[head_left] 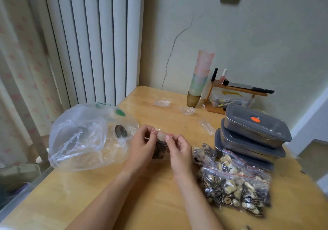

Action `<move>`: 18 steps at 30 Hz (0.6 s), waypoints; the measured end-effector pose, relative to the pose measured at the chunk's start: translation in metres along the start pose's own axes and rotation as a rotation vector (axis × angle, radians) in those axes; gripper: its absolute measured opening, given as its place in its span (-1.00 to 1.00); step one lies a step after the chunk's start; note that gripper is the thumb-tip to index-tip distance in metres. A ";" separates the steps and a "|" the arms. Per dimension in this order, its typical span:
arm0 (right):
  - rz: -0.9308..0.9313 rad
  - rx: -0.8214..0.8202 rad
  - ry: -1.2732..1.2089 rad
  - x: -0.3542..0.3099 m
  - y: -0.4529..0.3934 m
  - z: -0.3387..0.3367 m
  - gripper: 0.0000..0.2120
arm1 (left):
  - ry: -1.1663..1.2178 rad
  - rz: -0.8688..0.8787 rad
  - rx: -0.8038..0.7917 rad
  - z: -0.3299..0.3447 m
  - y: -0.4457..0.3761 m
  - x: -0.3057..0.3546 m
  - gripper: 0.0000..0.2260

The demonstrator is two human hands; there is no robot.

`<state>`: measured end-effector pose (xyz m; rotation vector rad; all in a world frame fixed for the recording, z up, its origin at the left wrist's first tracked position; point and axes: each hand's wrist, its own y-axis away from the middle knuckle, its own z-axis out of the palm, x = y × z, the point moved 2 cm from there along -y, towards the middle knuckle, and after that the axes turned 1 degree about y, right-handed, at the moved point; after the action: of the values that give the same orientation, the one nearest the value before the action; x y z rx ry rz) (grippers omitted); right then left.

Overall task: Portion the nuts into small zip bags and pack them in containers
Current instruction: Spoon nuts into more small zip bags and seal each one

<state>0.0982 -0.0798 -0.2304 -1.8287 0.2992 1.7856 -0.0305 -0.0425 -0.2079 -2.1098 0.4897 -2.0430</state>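
Observation:
A small zip bag (pixel 160 147) with dark nuts in its bottom hangs between my hands at the table's middle. My left hand (pixel 142 146) pinches the left end of its red zip strip, and my right hand (pixel 179 151) pinches the right end. A large clear plastic bag (pixel 83 137) lies to the left with a metal spoon (pixel 120 131) at its mouth. Several filled zip bags of peanuts and seeds (pixel 236 183) lie at the right. Behind them stand three stacked grey lidded containers (pixel 252 134).
Empty small zip bags (pixel 161 103) (pixel 187 110) (pixel 206 127) lie scattered on the wooden table (pixel 124 203). A stack of plastic cups (pixel 199 80) and a small wooden shelf (pixel 237 91) with a knife and bottles stand by the back wall. The table's left edge borders a curtain.

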 end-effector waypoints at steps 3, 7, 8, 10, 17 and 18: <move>0.000 0.009 0.135 0.002 0.001 -0.002 -0.88 | -0.121 0.007 0.061 -0.001 -0.002 -0.004 -0.85; 0.042 0.031 0.263 0.005 0.002 -0.002 -0.87 | -0.335 0.036 0.105 0.004 -0.004 -0.011 -0.89; 0.047 0.034 0.296 0.004 0.003 -0.001 -0.87 | -0.386 0.056 0.111 0.004 -0.005 -0.014 -0.90; 0.017 0.055 0.372 -0.001 0.006 0.003 -0.90 | -0.469 0.083 0.123 0.004 -0.007 -0.021 -0.91; -0.126 0.140 0.901 -0.047 0.009 -0.027 -0.90 | -0.476 0.154 0.188 0.002 -0.004 -0.021 -0.80; -0.119 0.158 0.969 -0.054 0.009 -0.035 -0.87 | -0.480 0.188 0.165 0.004 -0.001 -0.015 -0.74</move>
<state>0.1183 -0.1173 -0.1813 -2.3950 0.6427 0.6544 -0.0270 -0.0367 -0.2214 -2.2476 0.4065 -1.3619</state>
